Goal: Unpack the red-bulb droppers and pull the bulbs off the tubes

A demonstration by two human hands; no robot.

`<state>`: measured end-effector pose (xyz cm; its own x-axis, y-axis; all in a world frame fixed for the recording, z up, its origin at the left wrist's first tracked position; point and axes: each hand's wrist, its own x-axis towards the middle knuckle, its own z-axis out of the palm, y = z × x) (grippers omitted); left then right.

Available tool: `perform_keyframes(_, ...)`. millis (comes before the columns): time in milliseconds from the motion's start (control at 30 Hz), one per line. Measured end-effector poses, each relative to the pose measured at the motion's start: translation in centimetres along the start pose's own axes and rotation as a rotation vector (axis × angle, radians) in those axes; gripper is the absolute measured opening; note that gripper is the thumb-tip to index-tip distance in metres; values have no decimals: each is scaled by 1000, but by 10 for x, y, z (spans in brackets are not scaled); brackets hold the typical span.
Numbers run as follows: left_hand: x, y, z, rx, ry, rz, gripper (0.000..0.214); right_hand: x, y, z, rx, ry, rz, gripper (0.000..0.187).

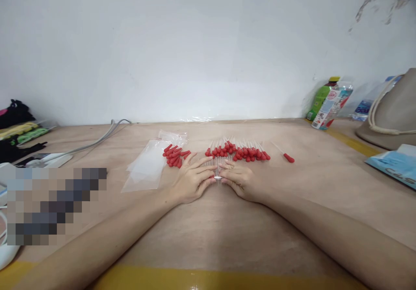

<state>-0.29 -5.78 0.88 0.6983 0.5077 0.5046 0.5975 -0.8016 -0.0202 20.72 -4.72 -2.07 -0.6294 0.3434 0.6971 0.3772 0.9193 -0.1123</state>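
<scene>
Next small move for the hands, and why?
Probably push the clear tube and red bulb together: a sliver of red shows at the left hand, the right hand pinches the tube, and bulb-tipped tubes lie beyond. How far it's seated is hidden.

From six o'clock, one head-worn camera looks forward and down, close over the flat tan tabletop (201,238), facing the upright white wall (195,43) at twelve.
</scene>
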Motion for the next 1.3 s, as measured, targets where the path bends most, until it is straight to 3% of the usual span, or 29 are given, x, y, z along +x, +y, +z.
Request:
perform_keyframes(433, -8, 0, -3, -37, -18, 4, 21, -9, 1, -3, 3, 91, -78, 22)
perform_keyframes(600, -19, -25, -8, -30, 113, -149, 20, -16, 14, -20, -92, 140, 98, 23)
perform_keyframes(733, -19, -56, -14, -68, 312, -395, 22, -18, 20, -24, -234, 106, 249, 21)
perform_keyframes(833, -18, -78, -20, -18, 359, -576, 24, -12, 14, -18, -234, 69, 287, 27)
perform_keyframes(967, -21, -94, -23, -41, 301, -680, 27, 4, 0, -7, -139, 81, 332, 28)
perform_keyframes(1133, -19, -92, -13, -28, 246, -652, 27, 34, -14, 14, -145, 102, 294, 20)
perform_keyframes(1300, -18, -85, -5, 124, 206, -528, 21, 60, -21, 37, -297, 3, 258, 18)
